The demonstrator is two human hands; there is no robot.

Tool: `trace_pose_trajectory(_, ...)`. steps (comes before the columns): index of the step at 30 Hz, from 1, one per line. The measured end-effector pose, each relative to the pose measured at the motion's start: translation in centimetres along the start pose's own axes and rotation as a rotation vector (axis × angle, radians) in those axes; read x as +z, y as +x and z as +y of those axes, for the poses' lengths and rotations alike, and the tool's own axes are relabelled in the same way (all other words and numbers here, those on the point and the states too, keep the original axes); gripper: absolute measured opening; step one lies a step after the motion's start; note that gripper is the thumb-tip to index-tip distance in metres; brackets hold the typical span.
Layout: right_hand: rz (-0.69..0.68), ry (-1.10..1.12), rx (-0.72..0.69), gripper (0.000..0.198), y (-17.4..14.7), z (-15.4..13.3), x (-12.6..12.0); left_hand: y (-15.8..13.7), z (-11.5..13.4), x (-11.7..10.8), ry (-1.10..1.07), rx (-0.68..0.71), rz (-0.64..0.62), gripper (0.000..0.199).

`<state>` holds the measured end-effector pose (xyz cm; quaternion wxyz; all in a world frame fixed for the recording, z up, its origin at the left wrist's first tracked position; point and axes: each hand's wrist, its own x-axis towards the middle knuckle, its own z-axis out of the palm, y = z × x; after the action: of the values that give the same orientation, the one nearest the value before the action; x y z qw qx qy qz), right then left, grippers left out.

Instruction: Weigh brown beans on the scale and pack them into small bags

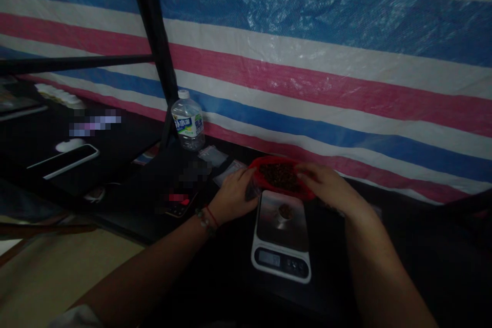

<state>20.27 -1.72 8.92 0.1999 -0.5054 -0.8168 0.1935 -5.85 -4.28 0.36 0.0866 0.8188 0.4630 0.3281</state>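
Note:
A shallow red container [265, 180] full of dark brown, dried-looking bits [282, 175] lies just behind a white kitchen scale [282, 238]. My left hand [237, 192] grips the container's left edge, with some clear plastic [250, 188] by its fingers. On the opposite side, my right hand [321, 182] holds the right edge, fingertips reaching over the rim by the brown bits. A small metal cup [284, 220] stands on the scale's steel plate, with brown material inside. The scale's display is lit, but its digits are too dim to read.
Left of my hands are clear plastic bags [213, 156], a plastic bottle [188, 122] and a dark device with keys [180, 207]. A phone [71, 159] and a white mouse [69, 145] lie further left. A black post [151, 36] rises before the striped sheet [326, 72].

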Motion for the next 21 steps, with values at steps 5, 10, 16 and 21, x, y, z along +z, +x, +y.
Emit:
trace_pose_trajectory(5,-0.006,0.229,-0.111,0.028,-0.1,-3.2,1.1,1.3,3.4,-1.2,0.015,0.067,0.155,0.069)
trace_pose_trajectory(10,-0.079,0.255,-0.126,0.027,0.0,-4.0,2.2,2.7,5.0,-0.6,0.005,0.146,0.180,0.065)
trace_pose_trajectory(16,-0.076,0.260,-0.081,0.022,0.3,-3.8,2.3,1.7,7.7,-2.9,-0.058,0.233,0.148,0.059)
trace_pose_trajectory(21,-0.003,0.219,-0.047,0.030,0.3,-3.2,1.3,-2.8,11.6,-8.9,-0.207,0.430,0.016,0.030)
